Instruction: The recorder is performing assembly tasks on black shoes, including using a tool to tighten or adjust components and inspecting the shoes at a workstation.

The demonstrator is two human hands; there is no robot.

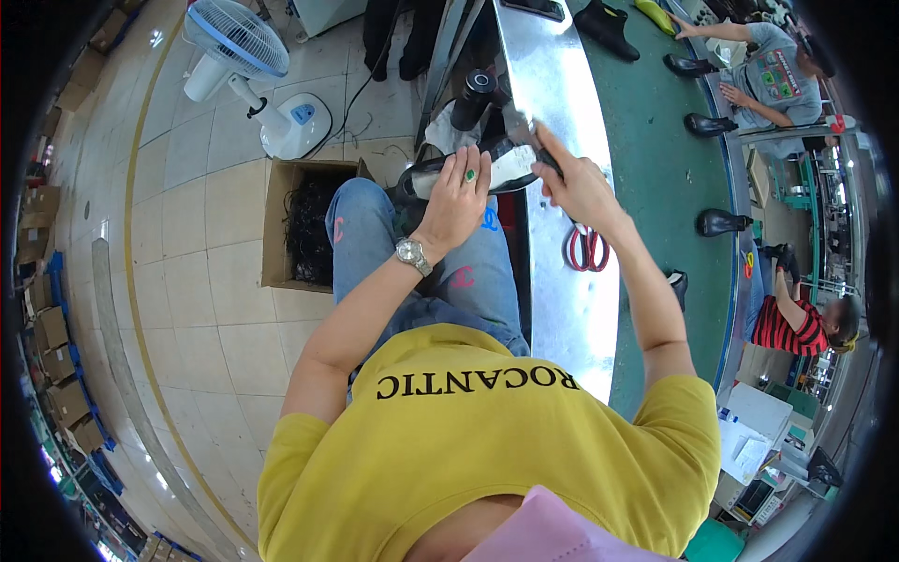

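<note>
A black shoe [513, 170] lies bottom up across my knees and the bench edge, its pale sole facing me. My left hand [459, 192], wearing a green-stoned ring, is laid over the shoe and grips it, hiding its middle. Just to the right, my right hand [581, 187] is closed round the dark handle of a hammer [518, 124]. The hammer's grey metal head is smeared by motion and stands close above the shoe. Red-handled scissors [587, 249] rest on the metal bench [569, 318], below my right wrist.
A dark cylindrical container [473, 99] stands beyond the shoe. To the left are a cardboard box [281, 225] of black scraps and a white fan [298, 126]. Right of the bench runs a green belt [670, 178] with several dark boots; two co-workers sit across it.
</note>
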